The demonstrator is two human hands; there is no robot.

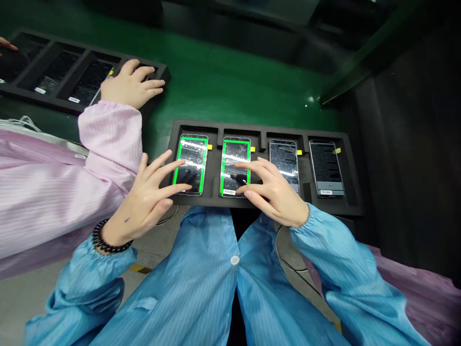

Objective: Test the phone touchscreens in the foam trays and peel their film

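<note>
- Your left hand (147, 199) is open, fingers spread and pinching nothing. Its fingertips reach over the lower left of the first smartphone (190, 166); you can't tell whether they touch the glass.
- Your right hand (273, 194) is also open and spread, holding nothing. Its fingers lie across the lower right of the second smartphone (236, 154), and its outer edge sits just beside the third smartphone (284, 161).
- Right of that hand, well clear of your left, is the fourth smartphone (326, 168), its screen showing lines of text like the third's.
- Between your hands, all four phones lie upright in a row in separate slots of a black foam tray (264, 126). The two under your fingers show green screen borders.
- A beaded bracelet (108, 238) circles your left wrist, just behind that hand.
- Ahead and left of your left hand, a co-worker's hand (131, 84) in a pink sleeve (111, 134) rests on a second black tray (21, 91).
</note>
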